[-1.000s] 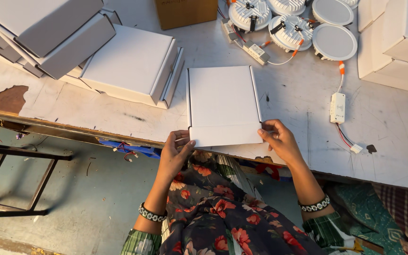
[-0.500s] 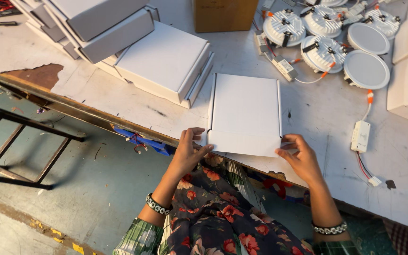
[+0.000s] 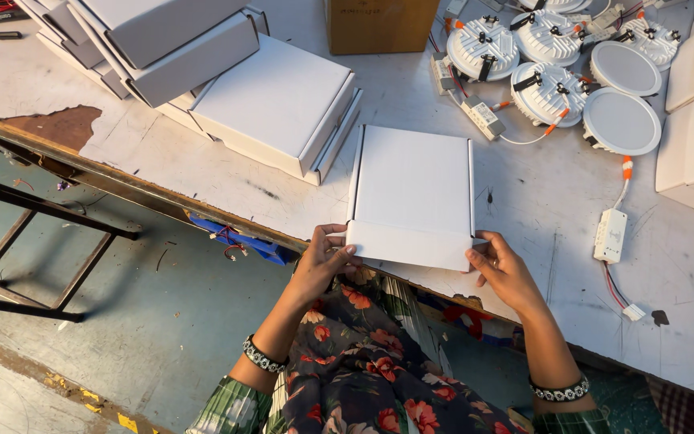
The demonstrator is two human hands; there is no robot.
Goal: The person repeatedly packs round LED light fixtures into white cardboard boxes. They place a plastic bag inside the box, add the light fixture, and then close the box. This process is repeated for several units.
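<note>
A flat white cardboard box (image 3: 411, 189) lies on the worn white table (image 3: 540, 201) at its near edge, with its front flap folded up towards me. My left hand (image 3: 323, 261) grips the flap's left corner. My right hand (image 3: 501, 269) grips the flap's right corner. Both wrists wear beaded bracelets. My lap in a floral garment is just below the table edge.
Several closed white boxes (image 3: 275, 104) are stacked at the back left. Round white lamp fittings (image 3: 560, 68) with wires and a small white driver unit (image 3: 610, 235) lie at the right. A brown carton (image 3: 379, 24) stands at the back. A metal frame (image 3: 34, 249) stands on the floor at left.
The box's front flap has been folded up and both hands now pinch its corners. The view has shifted, so the table appears further right and lower.
</note>
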